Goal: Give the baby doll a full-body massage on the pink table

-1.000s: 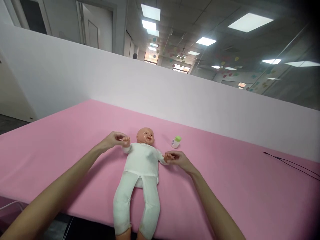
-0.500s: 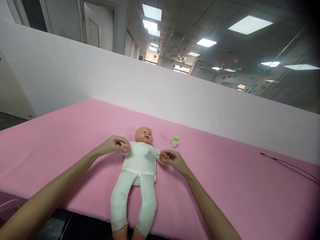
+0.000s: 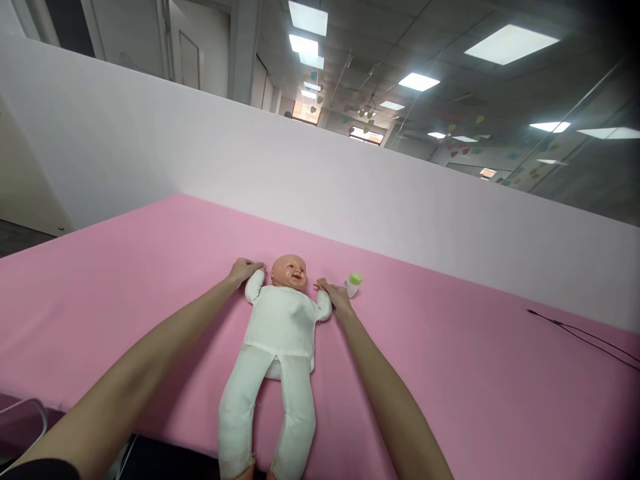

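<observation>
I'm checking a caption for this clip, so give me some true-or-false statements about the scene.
1. A small white bottle with a green cap stands on the pink table cover. True.
2. The left hand holds that bottle. False: no hand holds it; the right hand is nearest.
3. The baby doll lies face up. True.
4. The doll is undressed. False: it wears a white long-sleeved suit.
5. A black cable lies on the cover, away from the doll. True.

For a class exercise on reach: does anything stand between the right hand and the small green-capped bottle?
Nothing visible does: the right hand lies right up against the green-capped bottle, with no object between them.
</observation>
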Demonstrator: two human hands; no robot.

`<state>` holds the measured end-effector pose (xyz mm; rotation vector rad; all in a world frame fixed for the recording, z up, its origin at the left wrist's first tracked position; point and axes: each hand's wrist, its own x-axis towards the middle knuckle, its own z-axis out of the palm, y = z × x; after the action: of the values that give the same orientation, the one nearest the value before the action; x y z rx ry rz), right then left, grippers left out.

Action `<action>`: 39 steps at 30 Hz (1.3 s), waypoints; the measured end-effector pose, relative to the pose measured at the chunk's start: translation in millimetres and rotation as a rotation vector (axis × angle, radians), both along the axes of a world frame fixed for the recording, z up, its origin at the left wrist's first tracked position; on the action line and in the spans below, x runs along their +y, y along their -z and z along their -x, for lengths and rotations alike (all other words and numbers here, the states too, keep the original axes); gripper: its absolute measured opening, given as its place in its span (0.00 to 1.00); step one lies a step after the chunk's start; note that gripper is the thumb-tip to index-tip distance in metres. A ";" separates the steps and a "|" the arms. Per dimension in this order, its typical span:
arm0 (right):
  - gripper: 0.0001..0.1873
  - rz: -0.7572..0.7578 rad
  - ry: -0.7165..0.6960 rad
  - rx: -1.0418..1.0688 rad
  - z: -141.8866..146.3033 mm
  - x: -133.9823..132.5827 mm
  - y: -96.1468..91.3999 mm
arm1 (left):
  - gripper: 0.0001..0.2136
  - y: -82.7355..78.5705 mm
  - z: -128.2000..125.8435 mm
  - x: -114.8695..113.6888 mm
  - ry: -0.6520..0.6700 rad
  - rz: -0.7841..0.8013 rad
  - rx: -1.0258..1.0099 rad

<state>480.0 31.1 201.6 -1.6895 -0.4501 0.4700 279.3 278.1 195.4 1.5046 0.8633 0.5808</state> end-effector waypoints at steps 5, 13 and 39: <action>0.25 -0.128 -0.282 -0.179 21.9 -40.9 -33.2 | 0.20 -19.5 45.6 -12.8 0.194 -0.054 -0.335; 0.10 0.217 -0.849 -0.521 83.4 -111.9 -47.3 | 0.09 -22.6 144.1 -57.6 0.900 -0.461 -0.232; 0.26 0.259 0.225 -0.133 7.4 -132.9 17.5 | 0.19 17.5 150.3 -15.5 -0.265 -0.701 0.567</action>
<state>472.6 -101.8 184.1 -2.0036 -0.2984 0.2597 129.0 262.6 177.9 2.2717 1.4012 0.7045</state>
